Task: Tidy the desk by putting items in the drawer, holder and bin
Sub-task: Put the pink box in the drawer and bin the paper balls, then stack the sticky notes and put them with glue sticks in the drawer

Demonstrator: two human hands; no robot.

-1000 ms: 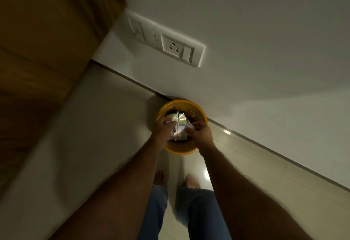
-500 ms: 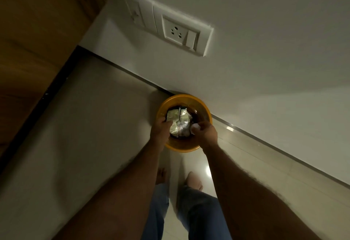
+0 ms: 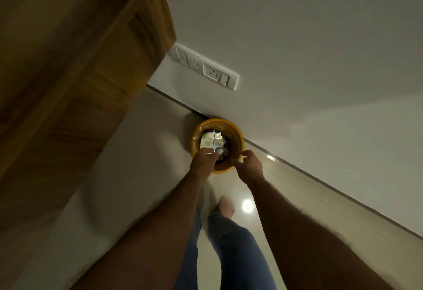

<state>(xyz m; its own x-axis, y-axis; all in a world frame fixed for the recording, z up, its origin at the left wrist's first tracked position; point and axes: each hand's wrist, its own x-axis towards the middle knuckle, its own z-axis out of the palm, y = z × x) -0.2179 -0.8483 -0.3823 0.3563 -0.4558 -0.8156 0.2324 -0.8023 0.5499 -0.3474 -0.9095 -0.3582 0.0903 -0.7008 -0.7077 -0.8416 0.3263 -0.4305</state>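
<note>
**Waste drop over the floor bin: points of possible failure**

Nearest, both forearms reach toward 12 o'clock. The left hand (image 3: 203, 161) covers the bin's 7 o'clock rim, fingers curled over the wrapper (image 3: 211, 141); whether they still grip it cannot be told. The right hand (image 3: 249, 166), at 4 o'clock, hangs loosely curled, holding nothing. The wrapper lies inside the yellow bin (image 3: 238, 136), touching the wall (image 3: 320, 83). A knocked rim could tip the bin; a clinging wrapper could lift out.

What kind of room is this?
Probably an ordinary room in a home or office: a round yellow plastic bin stands on glossy tiled floor against a plain white wall with a white socket plate.
</note>
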